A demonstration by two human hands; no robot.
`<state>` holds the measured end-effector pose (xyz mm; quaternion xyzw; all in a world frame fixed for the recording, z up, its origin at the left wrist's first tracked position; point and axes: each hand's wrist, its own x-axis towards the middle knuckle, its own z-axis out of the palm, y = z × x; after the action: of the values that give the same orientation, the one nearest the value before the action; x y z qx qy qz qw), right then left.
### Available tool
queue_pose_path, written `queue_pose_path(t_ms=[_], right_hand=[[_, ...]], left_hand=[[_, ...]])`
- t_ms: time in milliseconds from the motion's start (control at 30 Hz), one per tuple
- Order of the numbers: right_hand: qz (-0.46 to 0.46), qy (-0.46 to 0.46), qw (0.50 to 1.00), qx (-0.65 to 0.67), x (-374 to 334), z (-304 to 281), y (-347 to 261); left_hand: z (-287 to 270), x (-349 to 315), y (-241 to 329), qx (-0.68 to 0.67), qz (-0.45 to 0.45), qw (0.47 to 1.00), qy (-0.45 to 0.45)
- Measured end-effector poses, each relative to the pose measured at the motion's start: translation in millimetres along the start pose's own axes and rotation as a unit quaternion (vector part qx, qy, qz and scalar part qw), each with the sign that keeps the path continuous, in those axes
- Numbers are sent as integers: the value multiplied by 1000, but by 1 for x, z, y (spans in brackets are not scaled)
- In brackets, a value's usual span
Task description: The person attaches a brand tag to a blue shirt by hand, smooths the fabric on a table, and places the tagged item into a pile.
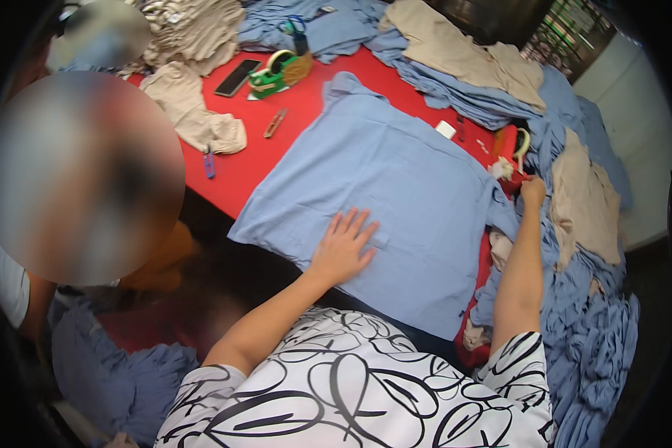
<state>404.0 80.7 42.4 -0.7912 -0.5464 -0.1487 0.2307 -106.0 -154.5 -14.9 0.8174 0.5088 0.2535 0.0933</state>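
Observation:
A light blue shirt (403,164) lies spread flat on the red tabletop (231,175) in front of me. My left hand (343,246) rests palm down on its near part, fingers spread. Out at the table's right side, my right hand (532,192) has its fingers curled in, beside some red and whitish material (504,172). Whatever those fingers hold, if anything, is hidden. Just beyond that hand stands a red tape dispenser (506,142) with a pale roll.
Blue garments (590,351) heap along the right side; beige and blue ones (463,56) stack at the back. A green tape dispenser (270,81), phone (237,78), orange thread snips (275,123), blue snips (209,162) and beige garment (190,112) lie left. Another person (15,291) is at far left.

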Motion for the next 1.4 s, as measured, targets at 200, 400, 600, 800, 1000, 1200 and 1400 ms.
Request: queue_pose_path(t_ms=[200, 400, 600, 800, 1000, 1200, 1400], right_hand=[[-6, -335, 840, 426, -155, -92, -173], [-153, -394, 864, 273, -254, -80, -240], [-198, -362, 903, 116, -249, -52, -240], [-265, -231, 930, 109, -266, -63, -222], [-181, 73, 981, -22, -139, -21, -85], [66, -76, 989, -109, -15, -2, 23], [85, -115, 987, 71, 33, 43, 69]], left_hand=[[-6, 2, -2, 13, 8, 1000, 0], [0, 8, -3, -6, 28, 1000, 0], [9, 0, -9, -20, 25, 999, 18], [2, -3, -12, -34, 25, 999, 29], [-5, 1, -6, -33, 22, 999, 20], [-10, 2, -4, -36, 20, 999, 20], [-7, 1, -4, -43, 17, 999, 23]])
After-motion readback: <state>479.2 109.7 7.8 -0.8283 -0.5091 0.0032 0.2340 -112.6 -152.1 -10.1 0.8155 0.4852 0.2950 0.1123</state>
